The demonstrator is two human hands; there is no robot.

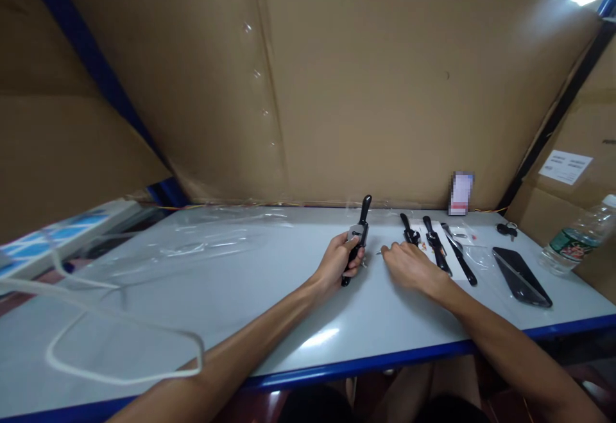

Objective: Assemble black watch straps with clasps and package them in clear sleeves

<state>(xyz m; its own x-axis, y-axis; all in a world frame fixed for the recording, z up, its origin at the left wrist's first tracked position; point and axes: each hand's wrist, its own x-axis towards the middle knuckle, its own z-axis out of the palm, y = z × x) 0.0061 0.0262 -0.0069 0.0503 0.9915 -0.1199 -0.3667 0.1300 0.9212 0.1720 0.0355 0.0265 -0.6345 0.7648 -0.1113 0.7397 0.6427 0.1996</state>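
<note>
My left hand (341,257) is closed around a black spokeshave (366,208), held nearly upright with its grey metal blade facing up under my thumb. To the right of it, my right hand (404,262) hovers low over the table, fingers pinched together. A small, thin metal piece (379,253) sticks out from the fingertips, too small to name surely. Just beyond this hand lie another black spokeshave (408,227) and a second one (436,243). Beside them rests a long black handled piece (462,259), partly over a white sheet (451,257).
A dark phone (522,276), keys (507,229) and a water bottle (575,243) stand or lie at the right. Another phone (461,193) leans upright at the back. Clear plastic film (202,240) and a white cable (120,381) spread over the left side. Cardboard (366,89) walls the back.
</note>
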